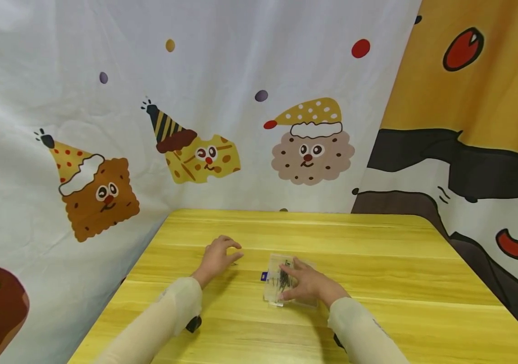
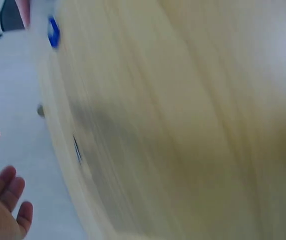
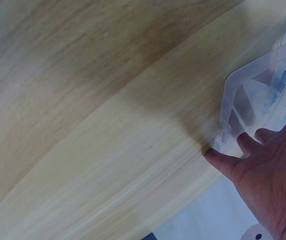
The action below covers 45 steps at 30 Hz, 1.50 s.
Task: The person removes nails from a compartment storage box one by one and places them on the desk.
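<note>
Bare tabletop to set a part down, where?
Free: table right of the right hand; strip between clear box and curtain; near stretch between the sleeves.
Crowded: around the box, hand on it, blue tab beside; thin metallic piece by the left hand.

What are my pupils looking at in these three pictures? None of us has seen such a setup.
There is no machine, just a person's bare left hand and right hand. The widest picture comes from a head camera; the others, from one camera on each wrist. On the yellow wood-grain table sits a clear plastic box containing thin, dark pieces; a thin metallic sliver lies apart. The right hand touches the box, though whether it grips is unclear; the left hand holds nothing visible.
</note>
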Each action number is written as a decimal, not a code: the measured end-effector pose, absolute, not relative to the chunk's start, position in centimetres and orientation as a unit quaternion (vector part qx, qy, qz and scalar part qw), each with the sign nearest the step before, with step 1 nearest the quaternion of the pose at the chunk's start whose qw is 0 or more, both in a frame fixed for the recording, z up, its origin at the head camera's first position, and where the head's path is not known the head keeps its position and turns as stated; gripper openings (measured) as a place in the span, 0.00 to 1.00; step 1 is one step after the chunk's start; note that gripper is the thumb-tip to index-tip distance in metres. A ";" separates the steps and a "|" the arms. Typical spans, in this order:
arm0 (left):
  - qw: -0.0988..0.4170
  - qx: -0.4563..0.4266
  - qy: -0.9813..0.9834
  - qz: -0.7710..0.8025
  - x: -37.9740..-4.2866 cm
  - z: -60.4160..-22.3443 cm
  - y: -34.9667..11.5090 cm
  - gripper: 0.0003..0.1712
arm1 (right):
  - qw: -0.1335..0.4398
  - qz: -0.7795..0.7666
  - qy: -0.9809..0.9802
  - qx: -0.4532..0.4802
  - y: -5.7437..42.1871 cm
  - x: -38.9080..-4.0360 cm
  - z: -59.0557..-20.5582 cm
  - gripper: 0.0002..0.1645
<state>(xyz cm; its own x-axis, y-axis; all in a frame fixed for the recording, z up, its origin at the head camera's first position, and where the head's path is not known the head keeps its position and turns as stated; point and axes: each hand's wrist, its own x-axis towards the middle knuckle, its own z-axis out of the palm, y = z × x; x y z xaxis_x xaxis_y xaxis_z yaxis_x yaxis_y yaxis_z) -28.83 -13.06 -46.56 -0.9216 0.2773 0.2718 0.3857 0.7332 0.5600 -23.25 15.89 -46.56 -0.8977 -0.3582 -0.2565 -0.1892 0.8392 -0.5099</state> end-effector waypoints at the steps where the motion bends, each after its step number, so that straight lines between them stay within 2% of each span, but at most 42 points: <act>1: 0.088 -0.173 -0.926 -0.323 -28.6 -46.5 -12.6 0.16 | 0.173 -0.242 0.944 -0.145 15.9 -23.2 -46.6 0.56; 16: 0.113 -0.079 -0.875 -0.463 -22.5 -47.9 -4.9 0.16 | 0.169 -0.227 0.949 -0.142 15.9 -23.3 -46.3 0.56; 25: 0.146 -0.012 -0.895 -0.421 -19.3 -49.7 -1.5 0.13 | 0.163 -0.242 0.946 -0.142 16.1 -23.3 -46.6 0.55; 37: 0.248 0.051 -0.909 -0.330 -18.8 -51.0 0.6 0.07 | 0.158 -0.240 0.945 -0.153 16.2 -23.4 -46.7 0.56; 41: 0.263 0.051 -0.914 -0.304 -18.8 -51.4 0.8 0.07 | 0.160 -0.242 0.945 -0.154 16.2 -23.2 -46.7 0.56; 45: 0.256 0.057 -0.923 -0.283 -18.9 -51.4 1.0 0.07 | 0.158 -0.243 0.945 -0.153 16.2 -23.3 -46.7 0.56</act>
